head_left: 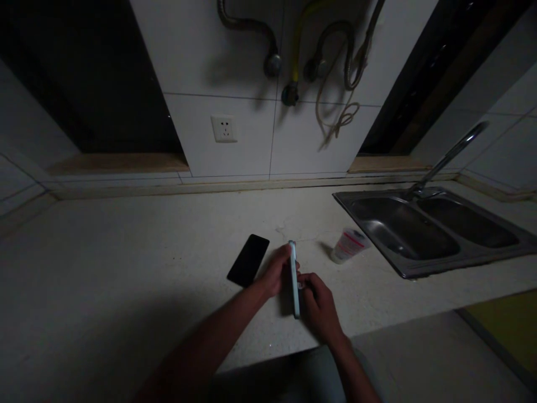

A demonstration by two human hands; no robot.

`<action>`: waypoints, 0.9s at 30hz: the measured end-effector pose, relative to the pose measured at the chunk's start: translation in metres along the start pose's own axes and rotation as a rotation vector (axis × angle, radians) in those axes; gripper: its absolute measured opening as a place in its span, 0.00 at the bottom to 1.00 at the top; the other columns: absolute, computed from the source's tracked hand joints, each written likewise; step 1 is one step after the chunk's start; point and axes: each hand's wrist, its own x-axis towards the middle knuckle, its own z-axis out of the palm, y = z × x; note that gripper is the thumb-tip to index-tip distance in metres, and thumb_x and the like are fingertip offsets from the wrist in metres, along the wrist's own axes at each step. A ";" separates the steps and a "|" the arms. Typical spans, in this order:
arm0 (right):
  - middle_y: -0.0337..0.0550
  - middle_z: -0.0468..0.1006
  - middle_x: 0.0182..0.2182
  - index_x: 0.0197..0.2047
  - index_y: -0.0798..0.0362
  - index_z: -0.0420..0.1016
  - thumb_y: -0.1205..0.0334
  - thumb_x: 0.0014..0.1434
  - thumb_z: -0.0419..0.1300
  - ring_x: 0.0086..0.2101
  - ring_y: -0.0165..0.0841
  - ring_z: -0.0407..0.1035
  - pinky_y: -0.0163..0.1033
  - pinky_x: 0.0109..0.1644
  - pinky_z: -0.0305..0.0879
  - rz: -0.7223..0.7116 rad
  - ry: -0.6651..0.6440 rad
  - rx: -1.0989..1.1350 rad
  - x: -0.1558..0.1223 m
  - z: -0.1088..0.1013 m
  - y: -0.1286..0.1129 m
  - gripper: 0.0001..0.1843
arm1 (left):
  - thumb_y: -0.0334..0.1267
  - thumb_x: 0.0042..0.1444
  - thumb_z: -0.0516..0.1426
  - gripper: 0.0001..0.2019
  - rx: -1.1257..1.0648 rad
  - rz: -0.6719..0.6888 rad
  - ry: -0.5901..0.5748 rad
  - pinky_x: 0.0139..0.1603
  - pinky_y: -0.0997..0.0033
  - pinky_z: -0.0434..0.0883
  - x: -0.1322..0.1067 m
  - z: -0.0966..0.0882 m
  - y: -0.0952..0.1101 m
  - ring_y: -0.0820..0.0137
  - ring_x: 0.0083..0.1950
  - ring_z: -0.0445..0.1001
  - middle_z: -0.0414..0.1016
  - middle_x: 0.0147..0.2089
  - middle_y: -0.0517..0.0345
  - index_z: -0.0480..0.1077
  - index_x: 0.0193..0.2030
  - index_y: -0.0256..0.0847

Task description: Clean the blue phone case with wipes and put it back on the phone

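Note:
My left hand is closed around a phone in a light blue case, which stands on edge so that mainly its narrow side shows. On the phone's right side, my right hand has its fingers curled in a pinch. A small pale spot shows at those fingertips, too small and dark to name. Just left of my left hand, a flat black phone-like slab lies on the pale countertop. A clear plastic cup with a red band is tilted to the right of my hands.
A double steel sink with a curved tap is set into the counter at the right. On the tiled wall are a power socket, a yellow pipe and metal hoses. The room is dim.

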 end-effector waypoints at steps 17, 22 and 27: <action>0.47 0.76 0.44 0.50 0.50 0.73 0.58 0.66 0.55 0.45 0.39 0.72 0.44 0.50 0.68 -0.097 0.135 -0.087 -0.008 0.000 0.010 0.11 | 0.35 0.58 0.57 0.32 1.455 0.534 0.148 0.68 0.52 0.61 0.004 -0.014 -0.012 0.55 0.68 0.63 0.67 0.67 0.40 0.60 0.70 0.36; 0.48 0.75 0.47 0.51 0.49 0.72 0.61 0.66 0.56 0.47 0.40 0.71 0.46 0.52 0.68 -0.115 0.059 -0.139 -0.005 0.001 0.012 0.12 | 0.40 0.66 0.51 0.23 1.907 0.602 0.178 0.63 0.52 0.64 -0.008 -0.004 0.005 0.53 0.60 0.69 0.76 0.57 0.39 0.67 0.64 0.30; 0.49 0.76 0.47 0.52 0.50 0.72 0.61 0.65 0.56 0.48 0.41 0.71 0.47 0.53 0.69 -0.120 0.063 -0.155 -0.006 0.001 0.015 0.12 | 0.41 0.65 0.53 0.22 2.148 0.642 0.461 0.59 0.52 0.65 -0.017 -0.002 0.045 0.52 0.60 0.67 0.73 0.61 0.42 0.69 0.62 0.35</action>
